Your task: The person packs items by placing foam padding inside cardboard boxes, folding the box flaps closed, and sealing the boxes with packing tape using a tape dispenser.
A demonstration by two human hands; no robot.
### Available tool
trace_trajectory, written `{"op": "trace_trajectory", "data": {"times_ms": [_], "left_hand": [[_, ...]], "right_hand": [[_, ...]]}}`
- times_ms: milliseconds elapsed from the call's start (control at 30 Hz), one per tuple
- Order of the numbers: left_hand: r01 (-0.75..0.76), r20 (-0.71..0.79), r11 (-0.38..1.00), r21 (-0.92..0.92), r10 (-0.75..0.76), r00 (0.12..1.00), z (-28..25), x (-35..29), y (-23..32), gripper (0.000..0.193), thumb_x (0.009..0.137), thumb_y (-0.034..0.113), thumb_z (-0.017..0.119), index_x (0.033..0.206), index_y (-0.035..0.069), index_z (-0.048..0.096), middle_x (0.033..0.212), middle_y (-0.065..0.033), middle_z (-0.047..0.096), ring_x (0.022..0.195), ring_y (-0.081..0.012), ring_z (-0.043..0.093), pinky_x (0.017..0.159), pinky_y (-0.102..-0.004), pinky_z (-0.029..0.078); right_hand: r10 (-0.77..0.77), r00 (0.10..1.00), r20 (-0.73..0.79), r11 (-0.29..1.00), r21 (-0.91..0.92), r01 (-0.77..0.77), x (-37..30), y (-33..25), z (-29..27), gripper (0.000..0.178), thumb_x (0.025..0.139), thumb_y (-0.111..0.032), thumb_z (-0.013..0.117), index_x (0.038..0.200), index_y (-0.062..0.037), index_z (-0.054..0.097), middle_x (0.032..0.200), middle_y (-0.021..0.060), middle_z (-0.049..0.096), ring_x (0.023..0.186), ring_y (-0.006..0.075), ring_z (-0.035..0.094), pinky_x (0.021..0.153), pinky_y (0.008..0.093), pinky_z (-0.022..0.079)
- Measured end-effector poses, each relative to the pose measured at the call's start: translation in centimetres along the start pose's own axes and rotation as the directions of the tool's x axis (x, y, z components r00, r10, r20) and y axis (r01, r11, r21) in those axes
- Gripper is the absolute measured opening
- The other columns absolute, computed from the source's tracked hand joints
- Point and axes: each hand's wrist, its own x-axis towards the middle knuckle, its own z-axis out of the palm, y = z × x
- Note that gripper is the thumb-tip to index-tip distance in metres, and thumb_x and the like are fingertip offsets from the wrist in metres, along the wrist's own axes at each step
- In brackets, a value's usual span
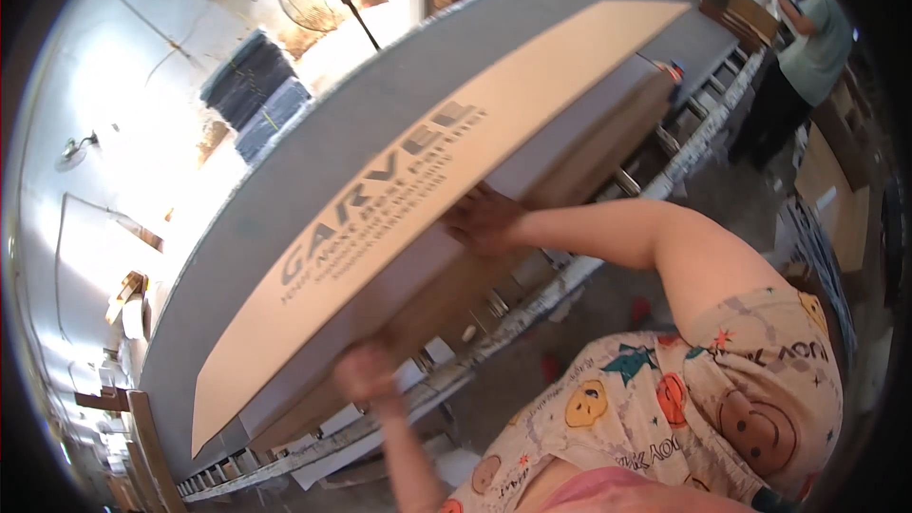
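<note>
A long, narrow cardboard box [598, 147] lies slantwise before me, its long printed flap [532, 85] raised along the far side. Inside, under the flap, shows a smooth grey-lilac surface [408, 275]; I cannot make out what it is. My right hand [486, 218] reaches in at the flap's lower edge, fingers stretched out and partly in shadow, touching the inside near the middle. My left hand [369, 375] is at the near side of the box, toward its left end. Motion smears its fingers, so its grip cannot be told.
Under the box runs a roller conveyor [622, 180] with a pale metal rail; a grey tabletop [256, 218] extends beyond. At the far right another person [807, 47] stands by an open carton [746, 14]. Tape rolls [133, 304] and dark stacked packs [256, 95] are at left.
</note>
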Motion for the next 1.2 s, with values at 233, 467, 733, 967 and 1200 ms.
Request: {"op": "trace_trajectory", "data": {"times_ms": [233, 467, 733, 967, 1200], "left_hand": [[0.038, 0.163, 0.858, -0.512, 0.053, 0.985, -6.2, 9.4, 22.0, 0.051, 0.076, 0.015, 0.069, 0.124, 0.001, 0.055, 0.123, -0.0166, 0.057, 0.105, -0.0372, 0.057, 0.095, -0.0451, 0.044], [0.014, 0.301, 0.945, -0.327, 0.09, 0.949, -7.5, 10.3, 19.9, 0.049, 0.074, 0.026, 0.07, 0.113, 0.0, 0.055, 0.123, -0.0185, 0.055, 0.106, -0.0366, 0.055, 0.085, -0.045, 0.048], [0.022, 0.259, 0.97, -0.243, 0.043, 0.965, -8.6, 12.0, 25.8, 0.038, 0.074, 0.022, 0.074, 0.103, 0.003, 0.059, 0.117, -0.0188, 0.057, 0.104, -0.0397, 0.055, 0.086, -0.0441, 0.049], [0.01, 0.266, 0.965, -0.263, 0.062, 0.962, -9.7, 16.6, 35.7, 0.051, 0.076, 0.026, 0.071, 0.119, 0.005, 0.055, 0.113, -0.0179, 0.054, 0.104, -0.0362, 0.055, 0.085, -0.0405, 0.048], [-0.004, 0.374, 0.967, -0.254, 0.102, 0.922, -9.3, 17.1, 33.4, 0.056, 0.075, 0.04, 0.068, 0.115, 0.003, 0.057, 0.097, -0.0119, 0.056, 0.091, -0.0273, 0.056, 0.074, -0.0377, 0.048]], "right_hand": [[0.056, 0.987, -0.154, 0.881, 0.473, 0.024, 3.7, 1.7, 3.0, 0.042, 0.093, -0.03, 0.047, 0.131, -0.0119, 0.049, 0.139, 0.017, 0.042, 0.131, 0.0366, 0.033, 0.11, 0.0471, 0.024], [-0.163, 0.981, 0.109, 0.961, 0.244, 0.132, -7.1, 12.4, -12.5, 0.035, 0.091, -0.031, 0.048, 0.121, -0.0155, 0.056, 0.113, 0.0185, 0.061, 0.097, 0.0366, 0.06, 0.082, 0.0457, 0.048], [0.054, 0.978, -0.203, 0.996, -0.059, -0.067, -12.8, 30.2, -10.4, 0.052, 0.098, -0.043, 0.034, 0.143, -0.0181, 0.035, 0.148, 0.0163, 0.028, 0.14, 0.0376, 0.018, 0.114, 0.0493, 0.014], [-0.047, 0.988, -0.149, 0.996, -0.077, 0.036, -11.6, 29.7, -10.0, 0.046, 0.096, -0.036, 0.041, 0.135, -0.0129, 0.045, 0.144, 0.0141, 0.037, 0.134, 0.0336, 0.031, 0.11, 0.0445, 0.027], [-0.321, 0.926, -0.2, 0.933, 0.101, 0.346, -8.2, 21.9, -22.5, 0.047, 0.081, -0.03, 0.069, 0.12, -0.0077, 0.059, 0.132, 0.0138, 0.051, 0.124, 0.0314, 0.045, 0.102, 0.0415, 0.04]]}}
